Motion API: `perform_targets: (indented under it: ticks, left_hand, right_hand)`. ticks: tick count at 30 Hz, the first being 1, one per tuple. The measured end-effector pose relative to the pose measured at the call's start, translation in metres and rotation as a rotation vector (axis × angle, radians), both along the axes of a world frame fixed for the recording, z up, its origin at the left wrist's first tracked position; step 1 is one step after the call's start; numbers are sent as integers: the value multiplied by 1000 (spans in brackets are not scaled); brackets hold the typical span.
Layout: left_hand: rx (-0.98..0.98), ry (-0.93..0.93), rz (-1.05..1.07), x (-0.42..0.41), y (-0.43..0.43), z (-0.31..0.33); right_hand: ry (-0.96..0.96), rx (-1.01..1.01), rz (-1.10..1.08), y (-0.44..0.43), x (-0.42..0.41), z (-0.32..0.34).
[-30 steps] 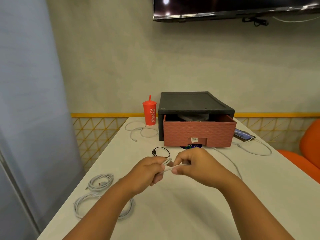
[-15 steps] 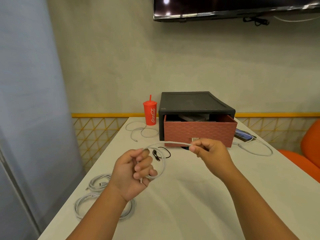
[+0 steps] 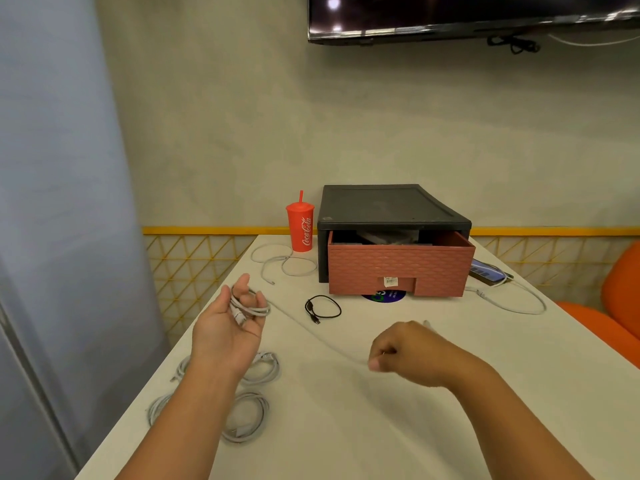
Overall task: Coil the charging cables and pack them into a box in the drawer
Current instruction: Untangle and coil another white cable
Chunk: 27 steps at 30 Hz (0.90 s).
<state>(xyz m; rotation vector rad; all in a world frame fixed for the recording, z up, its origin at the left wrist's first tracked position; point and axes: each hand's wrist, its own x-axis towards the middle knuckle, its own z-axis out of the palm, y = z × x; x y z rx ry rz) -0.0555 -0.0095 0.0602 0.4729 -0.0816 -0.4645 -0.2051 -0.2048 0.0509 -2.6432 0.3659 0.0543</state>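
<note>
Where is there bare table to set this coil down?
Bare table lies between the two forearms near the front edge, and right of the right hand, below the phone's cable. Crowded: coiled cables beside the left forearm, the black cable before the drawer, the white cable strung from the left hand.

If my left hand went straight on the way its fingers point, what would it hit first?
The left hand, gripping a half-coiled cable, would probably reach the loose white cable just short of the red cup first, though depth is unclear.
</note>
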Motion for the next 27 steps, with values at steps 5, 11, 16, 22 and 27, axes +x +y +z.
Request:
perform_targets:
  ticks: [5,11,16,22,27]
  left_hand:
    - [316,-240,158,7,-5,-10]
    - [1024,-881,242,-6,-15,-32]
    - [1381,-1192,-108,-14,-15,-42]
    - [920,-829,-462,-25,-12,-28]
    - [529,-442,-517,-36,-11,-24]
  right_hand:
    - [58,141,198,27,3,8]
    - [32,265,261,37,2,21]
    - [-251,303,106,24,6,23]
    - [-473,318,-128,10,14,12]
    - [-540,379,-157,15,21,-4]
